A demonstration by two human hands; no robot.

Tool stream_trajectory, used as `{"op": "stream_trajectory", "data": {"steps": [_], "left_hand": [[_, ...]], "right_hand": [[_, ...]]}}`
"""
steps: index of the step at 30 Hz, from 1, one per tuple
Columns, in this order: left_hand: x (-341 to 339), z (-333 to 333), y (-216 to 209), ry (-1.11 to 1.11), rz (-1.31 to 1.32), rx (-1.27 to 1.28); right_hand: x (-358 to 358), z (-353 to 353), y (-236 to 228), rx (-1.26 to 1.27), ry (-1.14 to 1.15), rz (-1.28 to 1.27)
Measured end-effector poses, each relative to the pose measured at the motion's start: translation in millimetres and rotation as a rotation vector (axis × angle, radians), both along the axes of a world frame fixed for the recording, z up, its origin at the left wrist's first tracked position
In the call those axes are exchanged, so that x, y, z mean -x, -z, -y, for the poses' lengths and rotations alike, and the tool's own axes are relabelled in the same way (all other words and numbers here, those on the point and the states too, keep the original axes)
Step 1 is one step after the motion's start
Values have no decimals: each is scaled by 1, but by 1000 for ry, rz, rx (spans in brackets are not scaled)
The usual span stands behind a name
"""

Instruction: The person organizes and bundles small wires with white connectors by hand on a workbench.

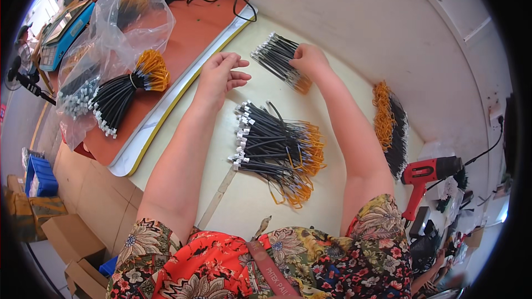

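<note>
My right hand [310,61] reaches to the far part of the table, its fingers pinched together over a flat row of short black cables [275,55] with white connectors and orange wire ends. The fingertips touch the row, but whatever they pinch is hidden. To the left of that row, my left hand [223,75] hovers with loosely curled fingers apart and nothing in them. Nearer to me lies a larger loose pile of the same kind of cables [271,138], white connectors to the left and orange wire loops to the right.
A long stack of cables [394,133] lies by the wall, near a red and black heat gun [426,174]. On the red-brown surface at left are a tied cable bundle [130,88], a clear plastic bag [111,39] and a blue scale [66,33]. Cardboard boxes [72,238] stand lower left.
</note>
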State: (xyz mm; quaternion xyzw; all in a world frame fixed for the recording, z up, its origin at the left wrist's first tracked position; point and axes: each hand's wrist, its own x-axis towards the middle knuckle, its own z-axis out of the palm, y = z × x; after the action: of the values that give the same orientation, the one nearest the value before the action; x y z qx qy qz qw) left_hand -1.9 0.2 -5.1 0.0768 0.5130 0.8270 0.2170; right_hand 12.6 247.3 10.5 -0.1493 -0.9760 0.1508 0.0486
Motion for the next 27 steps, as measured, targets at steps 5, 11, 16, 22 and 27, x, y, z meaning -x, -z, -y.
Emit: {"op": "stream_trajectory", "data": {"steps": [5, 11, 16, 22, 27], "left_hand": [[2, 1, 1, 5, 0, 3], [3, 2, -1, -24, -8, 34], [2, 2, 3, -14, -20, 74], [1, -3, 1, -4, -21, 97], [2, 0, 3, -11, -31, 95]], "right_hand": [[-10, 0, 1, -121, -26, -198], [-68, 38, -26, 120, -203, 105], [-81, 55, -32, 10, -212, 44], [-37, 14, -14, -196, -130, -182], [-17, 20, 0, -347, -188, -194]]}}
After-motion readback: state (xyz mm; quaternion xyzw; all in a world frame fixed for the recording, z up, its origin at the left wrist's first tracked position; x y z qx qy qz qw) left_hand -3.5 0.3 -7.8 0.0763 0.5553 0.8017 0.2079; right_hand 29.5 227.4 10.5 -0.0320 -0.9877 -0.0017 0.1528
